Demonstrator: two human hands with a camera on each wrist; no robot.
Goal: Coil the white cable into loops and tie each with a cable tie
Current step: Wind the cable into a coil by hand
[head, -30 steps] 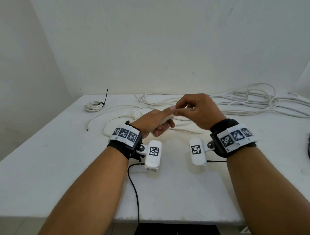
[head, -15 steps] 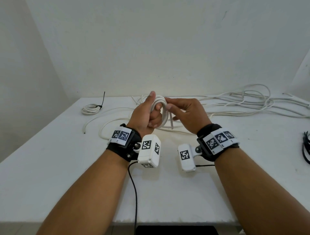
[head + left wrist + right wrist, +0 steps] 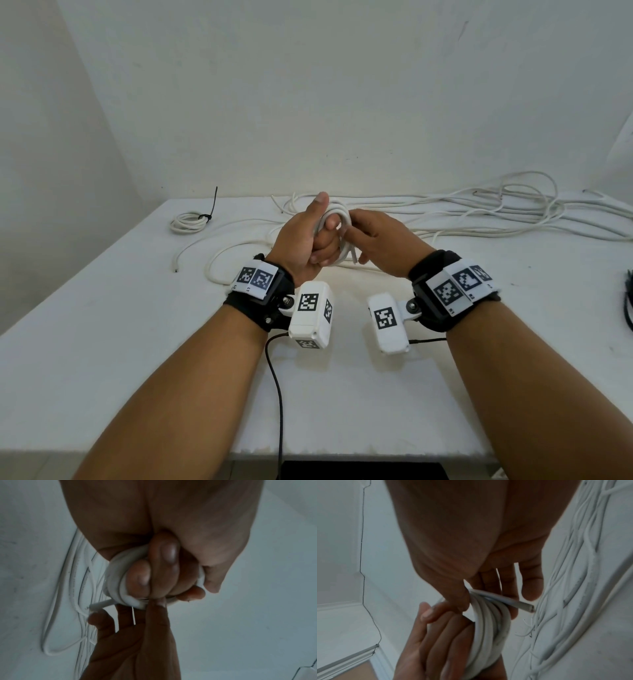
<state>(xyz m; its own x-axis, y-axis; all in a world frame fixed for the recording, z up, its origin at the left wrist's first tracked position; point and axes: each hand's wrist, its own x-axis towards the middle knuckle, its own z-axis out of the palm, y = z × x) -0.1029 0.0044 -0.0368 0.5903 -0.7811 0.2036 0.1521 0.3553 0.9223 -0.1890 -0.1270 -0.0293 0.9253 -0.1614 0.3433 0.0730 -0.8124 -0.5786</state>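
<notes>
My left hand (image 3: pixel 308 240) grips a small coil of white cable (image 3: pixel 337 219) wound round its curled fingers, thumb pointing up. The left wrist view shows the coil (image 3: pixel 116 582) wrapping my fingertips (image 3: pixel 169 555). My right hand (image 3: pixel 373 240) pinches the coil's right side, thumb on the front and fingers behind. The cut cable end (image 3: pixel 522 605) sticks out past the coil (image 3: pixel 489 626). A thin white strip (image 3: pixel 516 574), maybe a cable tie, runs along my right fingers. Both hands hover above the white table (image 3: pixel 102 342).
A tied white coil (image 3: pixel 188 222) with a black cable tie (image 3: pixel 213 202) lies at the back left. Loose white cable (image 3: pixel 239 246) trails below my hands, and a long tangle (image 3: pixel 513 212) fills the back right. Black ties (image 3: pixel 628 301) lie at the right edge.
My left hand turned thumb-up and lifted the coil upright. My right hand left its fingertip pinch and closed in against the coil's right side.
</notes>
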